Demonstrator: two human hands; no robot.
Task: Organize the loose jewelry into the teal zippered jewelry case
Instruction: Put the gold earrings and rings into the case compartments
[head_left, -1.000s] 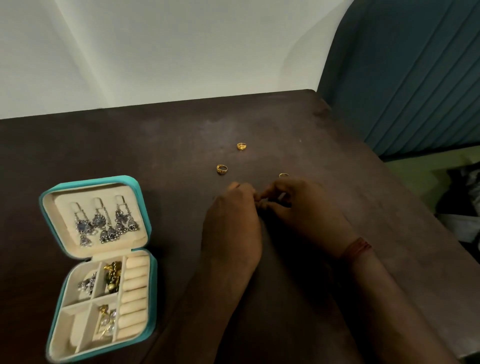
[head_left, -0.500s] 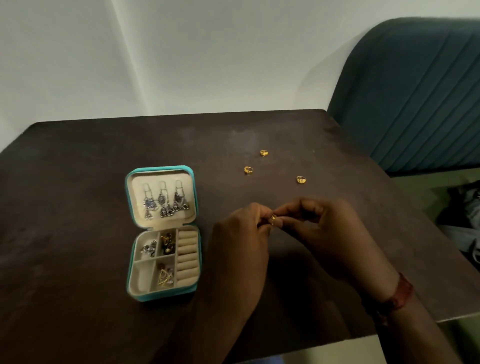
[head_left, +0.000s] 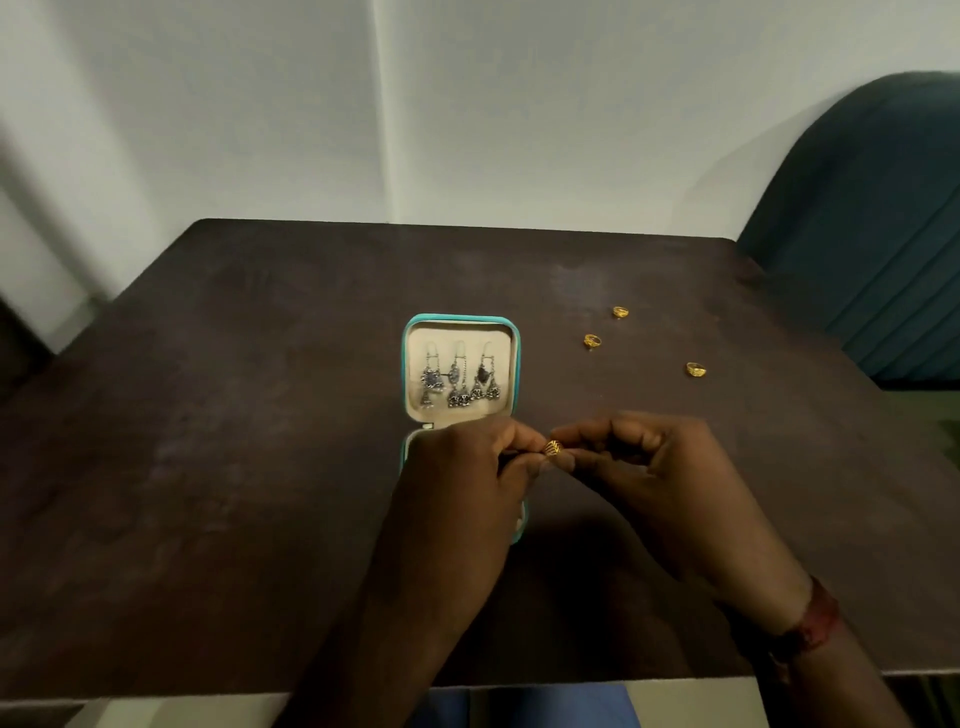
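Teal case (head_left: 460, 320) open on table (head_left: 234, 415), long axis near–far, lid at far end holding earrings (head_left: 460, 384); near half hidden under left hand (head_left: 457, 488). Left hand and right hand (head_left: 670, 478) both pinch one gold ring (head_left: 553, 448), patterned face showing, just right of case. Three loose rings (head_left: 620, 312) (head_left: 592, 341) (head_left: 695, 369) farther right.

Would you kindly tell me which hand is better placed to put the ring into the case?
Probably left: both pinch the gold ring, but the left hand is above the teal case, the right hand beside it.
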